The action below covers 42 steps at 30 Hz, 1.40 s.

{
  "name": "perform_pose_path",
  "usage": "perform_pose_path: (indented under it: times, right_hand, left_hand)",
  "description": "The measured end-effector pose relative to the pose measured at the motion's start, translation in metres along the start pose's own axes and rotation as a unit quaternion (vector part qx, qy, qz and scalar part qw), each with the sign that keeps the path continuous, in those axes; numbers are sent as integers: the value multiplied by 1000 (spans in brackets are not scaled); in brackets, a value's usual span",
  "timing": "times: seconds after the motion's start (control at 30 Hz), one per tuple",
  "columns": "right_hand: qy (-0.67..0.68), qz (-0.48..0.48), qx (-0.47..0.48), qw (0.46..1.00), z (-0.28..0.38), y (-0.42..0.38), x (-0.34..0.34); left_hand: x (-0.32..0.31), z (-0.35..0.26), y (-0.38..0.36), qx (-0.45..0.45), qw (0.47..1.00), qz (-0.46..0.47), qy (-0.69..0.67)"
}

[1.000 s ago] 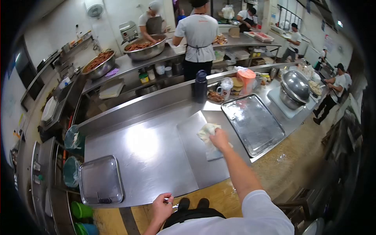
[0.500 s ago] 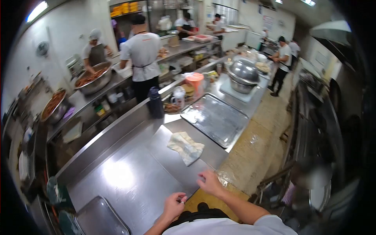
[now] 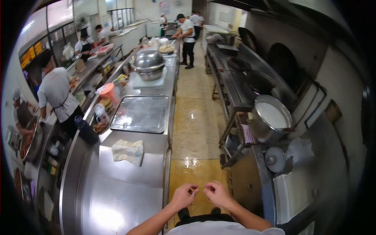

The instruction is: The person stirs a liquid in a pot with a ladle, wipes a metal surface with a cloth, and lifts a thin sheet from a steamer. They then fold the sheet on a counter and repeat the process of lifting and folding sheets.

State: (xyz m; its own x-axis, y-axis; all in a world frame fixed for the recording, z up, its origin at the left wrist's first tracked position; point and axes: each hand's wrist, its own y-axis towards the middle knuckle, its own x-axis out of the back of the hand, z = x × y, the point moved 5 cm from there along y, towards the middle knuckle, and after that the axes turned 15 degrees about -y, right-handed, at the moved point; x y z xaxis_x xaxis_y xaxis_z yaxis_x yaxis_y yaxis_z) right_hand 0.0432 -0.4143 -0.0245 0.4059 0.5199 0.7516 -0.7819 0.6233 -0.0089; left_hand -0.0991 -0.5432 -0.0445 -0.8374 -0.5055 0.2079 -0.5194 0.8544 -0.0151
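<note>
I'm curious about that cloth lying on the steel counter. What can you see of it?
The cloth is cream-coloured, with faint bluish-grey patches, and looks like soft, thin fabric. It lies spread out but rumpled, with creases across it and uneven edges. It rests on the shiny metal counter, a little short of the large metal tray and not touching it. Neither the left hand nor the right hand is on it. Whether it is damp or dry, I can't tell.

- Evenly bright on the left; right side dimmer, corner shadowed.
- White glare on the steel bench (image 3: 121, 197); small glints on the wet floor (image 3: 192, 133).
- Wide-lens bowing, black rounded edges.
- Far people (image 3: 188, 33) soft, little detail.
</note>
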Motion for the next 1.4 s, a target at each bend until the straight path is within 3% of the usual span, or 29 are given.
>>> perform_pose_path:
  times: [0.23,0.43,0.53,0.87,1.0,1.2,1.3,1.4]
  right_hand:
    - [8,-79,-81,994,-67,-108,57]
    - [-9,-116,-133,984,-147,-216,99]
    - [-13,-133,-151,979,-174,-266,122]
    - [32,-238,-292,926,-255,-434,171]
    - [67,-311,-377,870,-295,-502,197]
    - [6,-435,-479,763,-344,-595,241]
    - [-57,-506,-531,677,-409,-653,237]
    - [-71,-473,-664,574,-433,-704,267]
  left_hand:
    - [-128,-21,-25,21,990,137,17]
    - [-243,-29,-62,-29,978,202,28]
    - [-298,-31,-88,15,969,245,18]
    - [-468,-77,-149,-31,914,402,45]
    - [-520,-88,-166,-56,888,450,73]
    - [-619,-115,-193,-114,817,561,66]
    - [-679,-118,-197,-130,786,603,28]
    - [-717,-128,-187,-137,771,622,11]
